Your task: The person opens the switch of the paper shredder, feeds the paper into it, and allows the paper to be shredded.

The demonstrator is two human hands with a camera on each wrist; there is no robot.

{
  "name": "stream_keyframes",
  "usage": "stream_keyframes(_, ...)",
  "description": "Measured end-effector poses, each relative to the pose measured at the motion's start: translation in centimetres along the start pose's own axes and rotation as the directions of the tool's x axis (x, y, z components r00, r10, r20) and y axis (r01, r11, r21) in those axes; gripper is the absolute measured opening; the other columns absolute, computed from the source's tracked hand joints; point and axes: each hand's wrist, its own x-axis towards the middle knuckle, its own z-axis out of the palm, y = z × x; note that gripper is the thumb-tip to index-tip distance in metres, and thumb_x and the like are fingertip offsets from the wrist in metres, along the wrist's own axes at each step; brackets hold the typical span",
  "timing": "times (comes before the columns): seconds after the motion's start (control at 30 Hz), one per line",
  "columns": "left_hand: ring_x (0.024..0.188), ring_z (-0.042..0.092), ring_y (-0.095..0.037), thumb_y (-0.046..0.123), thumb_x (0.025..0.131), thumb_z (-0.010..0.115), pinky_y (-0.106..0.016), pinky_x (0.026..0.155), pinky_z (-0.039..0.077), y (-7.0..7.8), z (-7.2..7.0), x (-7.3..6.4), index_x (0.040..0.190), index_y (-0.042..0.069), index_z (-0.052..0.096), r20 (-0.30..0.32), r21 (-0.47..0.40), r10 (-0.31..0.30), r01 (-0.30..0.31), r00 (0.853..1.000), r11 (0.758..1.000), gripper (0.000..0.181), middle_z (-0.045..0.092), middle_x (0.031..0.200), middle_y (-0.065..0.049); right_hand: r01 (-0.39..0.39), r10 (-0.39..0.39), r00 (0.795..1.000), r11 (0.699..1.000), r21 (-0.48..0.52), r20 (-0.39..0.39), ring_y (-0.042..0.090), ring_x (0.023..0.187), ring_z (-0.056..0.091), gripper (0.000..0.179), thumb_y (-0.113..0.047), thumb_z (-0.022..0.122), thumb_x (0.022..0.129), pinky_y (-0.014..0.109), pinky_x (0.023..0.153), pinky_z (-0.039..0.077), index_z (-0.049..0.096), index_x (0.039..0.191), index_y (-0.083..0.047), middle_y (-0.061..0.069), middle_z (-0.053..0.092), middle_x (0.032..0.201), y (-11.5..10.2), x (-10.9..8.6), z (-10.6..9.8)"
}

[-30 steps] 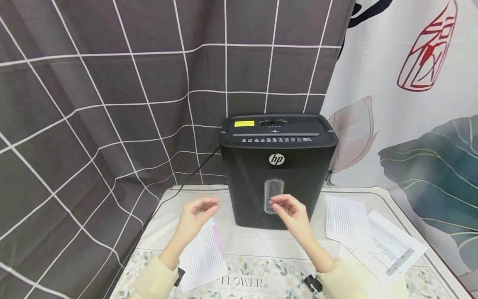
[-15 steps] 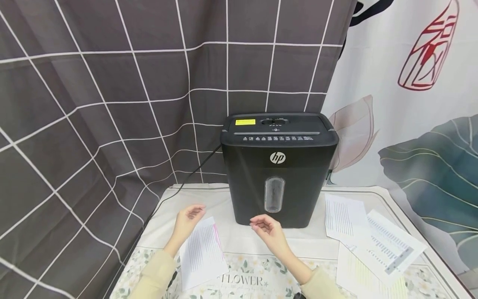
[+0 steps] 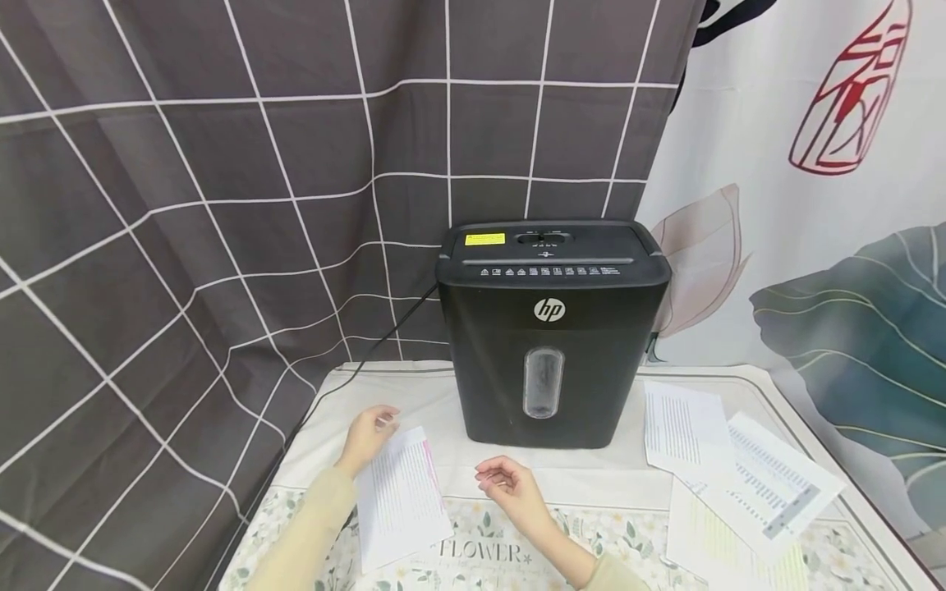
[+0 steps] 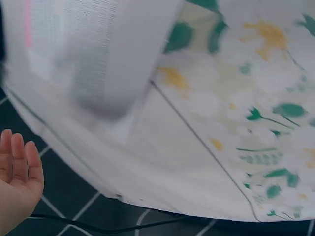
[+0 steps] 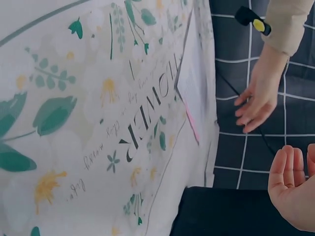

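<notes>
At lower centre, your left hand [image 3: 368,437] and right hand [image 3: 516,492] are apart, loosely curled, near a printed sheet [image 3: 402,509], below the black HP paper shredder [image 3: 495,353].

Two hands [image 3: 515,495], one shredder [image 3: 491,361] and four paper sheets [image 3: 402,501] are visible.

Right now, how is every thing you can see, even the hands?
Shredder, standing upright, on or off unclear
Cord, slack beside the shredder
Lone paper, flat
Other papers, spread and overlapping
Tablecloth, spread out
Curtain, hanging in folds
Left hand, empty, loosely curled
Right hand, empty, loosely curled
</notes>
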Motion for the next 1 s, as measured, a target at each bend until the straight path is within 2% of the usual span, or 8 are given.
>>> stream_keyframes(0.13, 0.109, 0.053, -0.045, 0.007, 0.081, 0.068, -0.057, 0.09, 0.046, -0.5, 0.1, 0.1, 0.122, -0.004, 0.056, 0.087, 0.189, -0.03, 0.013, 0.996, 0.982, 0.044, 0.055, 0.119, -0.028, -0.036, 0.036, 0.999, 0.999, -0.003, -0.024, -0.002, 0.077, 0.058, 0.022, 0.009, 0.056, 0.079, 0.016, 0.071, 0.053, 0.058, 0.101, 0.013, 0.031, 0.062, 0.094, 0.2, -0.1, 0.0)
stream_keyframes(0.23, 0.117, 0.046, -0.05, 0.011, 0.08, 0.07, -0.064, 0.092, 0.041, -0.8, 0.3, 0.4, 0.13, -0.003, 0.049, 0.148, 0.269, -0.067, 0.025, 0.987, 0.963, 0.055, 0.049, 0.128, -0.031, -0.042, 0.042, 0.998, 0.999, -0.013, -0.036, -0.002, 0.076, 0.058, 0.022, 0.009, 0.055, 0.079, 0.016, 0.071, 0.053, 0.059, 0.101, 0.013, 0.03, 0.063, 0.093, 0.3, -0.2, -0.1)
stream_keyframes(0.37, 0.119, 0.044, -0.051, 0.016, 0.08, 0.072, -0.068, 0.092, 0.038, -2.0, 0.8, 0.9, 0.132, 0.0, 0.047, 0.189, 0.279, -0.099, 0.043, 0.977, 0.959, 0.06, 0.048, 0.131, -0.031, -0.028, 0.027, 0.999, 0.999, -0.018, -0.035, -0.002, 0.076, 0.058, 0.022, 0.009, 0.054, 0.079, 0.017, 0.07, 0.053, 0.058, 0.1, 0.013, 0.028, 0.063, 0.091, 0.5, -0.3, -0.1)
stream_keyframes(0.4, 0.116, 0.046, -0.05, 0.021, 0.081, 0.071, -0.067, 0.089, 0.04, -3.1, 1.3, 1.2, 0.132, 0.002, 0.048, 0.185, 0.293, -0.068, 0.011, 0.98, 0.956, 0.059, 0.05, 0.128, -0.03, -0.025, 0.024, 0.999, 1.0, -0.017, -0.032, -0.002, 0.076, 0.058, 0.022, 0.008, 0.055, 0.079, 0.017, 0.07, 0.053, 0.058, 0.1, 0.013, 0.028, 0.063, 0.091, 0.5, -0.4, -0.1)
stream_keyframes(0.5, 0.111, 0.05, -0.048, 0.024, 0.079, 0.073, -0.065, 0.087, 0.042, -3.8, 1.5, 1.4, 0.129, 0.003, 0.05, 0.197, 0.322, -0.069, 0.002, 0.978, 0.947, 0.059, 0.053, 0.123, -0.028, -0.03, 0.03, 0.999, 1.0, -0.002, -0.026, -0.002, 0.077, 0.058, 0.021, 0.007, 0.056, 0.08, 0.017, 0.071, 0.053, 0.058, 0.1, 0.014, 0.028, 0.063, 0.092, 0.5, -0.4, -0.2)
stream_keyframes(0.77, 0.116, 0.046, -0.05, 0.031, 0.07, 0.079, -0.072, 0.095, 0.033, -2.7, 0.4, 0.5, 0.128, -0.006, 0.05, 0.228, 0.411, -0.19, 0.082, 0.955, 0.908, 0.075, 0.051, 0.126, -0.031, -0.09, 0.09, 0.996, 0.996, 0.013, -0.02, -0.001, 0.079, 0.058, 0.022, 0.005, 0.058, 0.082, 0.016, 0.073, 0.053, 0.058, 0.102, 0.013, 0.03, 0.063, 0.096, 0.6, -0.5, -0.3)
stream_keyframes(0.9, 0.11, 0.049, -0.048, 0.031, 0.067, 0.081, -0.069, 0.091, 0.038, -3.0, 0.3, 0.3, 0.125, -0.007, 0.051, 0.238, 0.453, -0.186, 0.06, 0.953, 0.889, 0.075, 0.053, 0.121, -0.031, -0.123, 0.123, 0.992, 0.992, -0.002, -0.013, -0.002, 0.08, 0.057, 0.023, 0.005, 0.058, 0.082, 0.016, 0.074, 0.052, 0.058, 0.103, 0.012, 0.029, 0.063, 0.097, 0.8, -0.6, -0.3)
stream_keyframes(1.0, 0.105, 0.052, -0.047, 0.027, 0.066, 0.082, -0.067, 0.089, 0.04, -3.3, 0.4, 0.3, 0.121, -0.006, 0.054, 0.226, 0.447, -0.176, 0.059, 0.958, 0.892, 0.07, 0.055, 0.116, -0.029, -0.127, 0.127, 0.992, 0.992, -0.005, -0.01, -0.003, 0.08, 0.057, 0.023, 0.005, 0.057, 0.081, 0.015, 0.074, 0.052, 0.058, 0.103, 0.012, 0.028, 0.063, 0.097, 1.0, -0.5, -0.3)
